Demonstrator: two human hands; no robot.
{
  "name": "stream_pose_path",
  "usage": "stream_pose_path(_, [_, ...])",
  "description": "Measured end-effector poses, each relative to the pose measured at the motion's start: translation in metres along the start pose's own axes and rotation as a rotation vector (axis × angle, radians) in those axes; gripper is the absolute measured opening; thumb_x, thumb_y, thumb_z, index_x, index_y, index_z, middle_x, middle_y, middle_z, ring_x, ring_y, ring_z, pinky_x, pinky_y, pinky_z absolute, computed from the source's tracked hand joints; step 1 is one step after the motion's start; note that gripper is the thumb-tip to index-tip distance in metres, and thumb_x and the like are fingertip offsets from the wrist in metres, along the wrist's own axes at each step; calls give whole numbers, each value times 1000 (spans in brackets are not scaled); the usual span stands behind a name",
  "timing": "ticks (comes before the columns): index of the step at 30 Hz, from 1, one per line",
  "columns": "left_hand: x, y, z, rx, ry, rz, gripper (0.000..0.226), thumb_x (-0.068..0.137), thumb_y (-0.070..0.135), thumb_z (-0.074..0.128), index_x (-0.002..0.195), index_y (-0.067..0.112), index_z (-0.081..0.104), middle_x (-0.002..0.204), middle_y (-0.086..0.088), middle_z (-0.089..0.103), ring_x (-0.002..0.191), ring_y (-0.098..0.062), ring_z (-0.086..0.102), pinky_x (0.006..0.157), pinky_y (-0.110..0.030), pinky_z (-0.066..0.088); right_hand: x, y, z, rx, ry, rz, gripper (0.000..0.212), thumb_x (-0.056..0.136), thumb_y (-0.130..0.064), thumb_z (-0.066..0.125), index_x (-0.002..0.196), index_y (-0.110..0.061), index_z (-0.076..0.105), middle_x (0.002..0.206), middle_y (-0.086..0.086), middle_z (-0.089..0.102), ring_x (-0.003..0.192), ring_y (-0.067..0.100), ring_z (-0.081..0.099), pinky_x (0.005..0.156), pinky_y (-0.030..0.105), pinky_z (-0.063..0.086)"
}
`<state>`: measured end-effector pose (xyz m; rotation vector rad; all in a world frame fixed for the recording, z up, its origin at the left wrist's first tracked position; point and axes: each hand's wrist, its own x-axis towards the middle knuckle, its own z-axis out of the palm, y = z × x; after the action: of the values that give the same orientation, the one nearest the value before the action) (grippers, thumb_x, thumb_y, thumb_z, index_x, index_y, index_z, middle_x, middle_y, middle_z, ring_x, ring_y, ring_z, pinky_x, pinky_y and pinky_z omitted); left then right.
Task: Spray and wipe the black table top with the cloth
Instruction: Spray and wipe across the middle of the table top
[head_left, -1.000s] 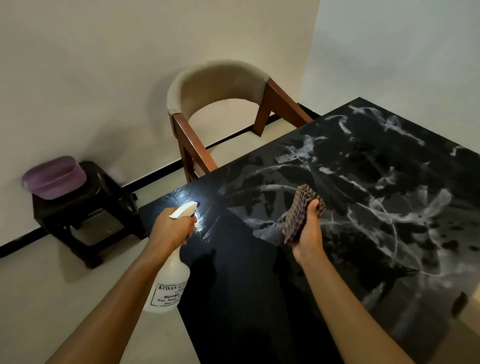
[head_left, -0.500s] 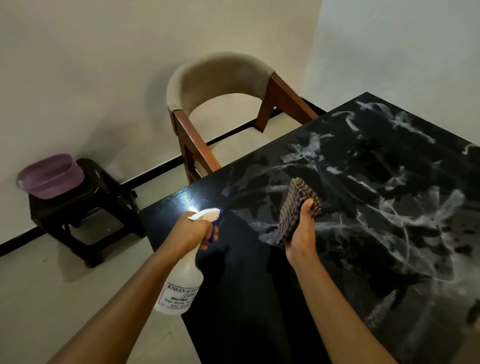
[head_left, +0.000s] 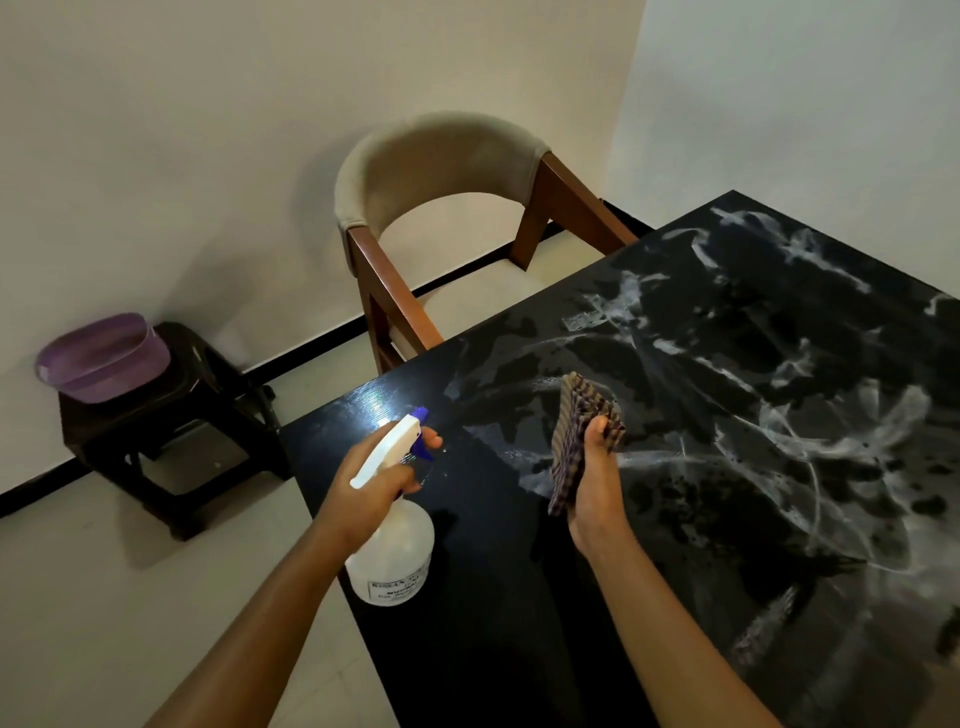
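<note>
The task looks to be in its early part, with spraying under way and most of the wiping left to do. The left hand (head_left: 382, 475) is curled round the neck of the spray bottle (head_left: 392, 551), with a finger by the blue trigger. It holds the bottle over the left edge of the black surface (head_left: 498, 639), just inside the left corner, and the nozzle points across the top. A wet sheen shows on the surface near that corner, which suggests spray has landed there.

The right hand (head_left: 592, 493) pinches a folded checked cloth (head_left: 576, 431) between thumb and fingers. It holds the cloth on edge over the middle of the surface; whether the cloth touches the top cannot be told.

White streaks and smears cover the middle, the far side and the right side of the surface, so those parts appear not yet wiped clean. The strip along the near-left edge looks plain black. What seems left is to finish spraying, then rub the cloth over the whole smeared area out to the far corner.
</note>
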<state>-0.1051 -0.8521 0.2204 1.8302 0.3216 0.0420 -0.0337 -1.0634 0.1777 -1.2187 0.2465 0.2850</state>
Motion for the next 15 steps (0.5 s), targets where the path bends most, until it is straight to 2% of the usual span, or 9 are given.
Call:
stream_pose_path(2, [-4, -5, 3, -29, 66, 29, 44, 71, 11, 51, 114, 6, 61, 104, -3, 66, 97, -14, 63, 69, -26, 56, -1, -1, 3, -94, -41, 5, 118, 47, -94, 55, 140, -23, 41, 127, -5, 53, 118, 12, 50, 100, 31, 37])
stream_pose_path(4, [-6, -12, 4, -37, 143, 49, 44, 72, 11, 50, 114, 4, 60, 105, -5, 66, 100, -18, 62, 71, -26, 58, 0, 3, 10, -274, -78, -25, 88, 73, -80, 48, 140, -24, 41, 130, 5, 54, 127, 21, 47, 101, 33, 40])
stream_pose_path(5, [-6, -13, 4, -26, 172, 62, 42, 72, 11, 50, 112, 6, 62, 105, -4, 66, 102, -20, 62, 74, -28, 58, 4, 7, 13, -433, -78, -92, 77, 82, -74, 44, 143, -26, 38, 137, 9, 50, 133, 23, 42, 107, 38, 37])
stream_pose_path(7, [-2, -15, 1, 1, 220, 88, 38, 72, 9, 51, 108, 9, 63, 105, -4, 66, 102, -20, 62, 80, -28, 55, 18, 28, 15, -875, -170, -308, 76, 83, -76, 33, 148, -35, 29, 155, -3, 31, 145, 17, 21, 117, 50, 19])
stream_pose_path(8, [0, -14, 0, 4, 242, 103, 38, 71, 8, 52, 108, 9, 64, 104, -6, 67, 101, -18, 62, 81, -24, 53, 23, 40, 18, -1121, -252, -378, 77, 83, -76, 26, 149, -37, 22, 159, -9, 18, 147, 15, 9, 117, 56, 6])
stream_pose_path(10, [6, -16, -2, 12, 278, 120, 39, 72, 6, 55, 111, 6, 62, 105, -8, 67, 99, -16, 62, 81, -17, 51, 30, 70, 26, -1549, -437, -477, 77, 82, -71, 11, 152, -38, 13, 161, -9, 5, 148, 19, -5, 108, 62, -13])
stream_pose_path(11, [9, -20, -4, 21, 291, 121, 39, 75, 5, 57, 114, 6, 61, 107, -9, 66, 101, -16, 62, 84, -20, 51, 28, 81, 32, -1673, -536, -539, 78, 81, -68, 7, 152, -36, 12, 162, -7, 4, 148, 22, -5, 106, 62, -16])
stream_pose_path(13, [15, -26, -7, 35, 315, 97, 42, 82, 4, 61, 124, 6, 57, 116, -11, 64, 108, -20, 61, 94, -35, 52, 34, 102, 40, -1751, -687, -643, 75, 84, -65, 11, 152, -34, 14, 162, -3, 7, 149, 25, 1, 108, 57, -18])
stream_pose_path(15, [20, -28, -12, 11, 320, 95, 52, 81, 10, 62, 132, 7, 50, 124, -14, 61, 114, -25, 59, 95, -45, 52, 54, 108, 46, -1739, -738, -696, 69, 90, -63, 27, 152, -34, 17, 161, -2, 11, 148, 23, 7, 111, 52, -12])
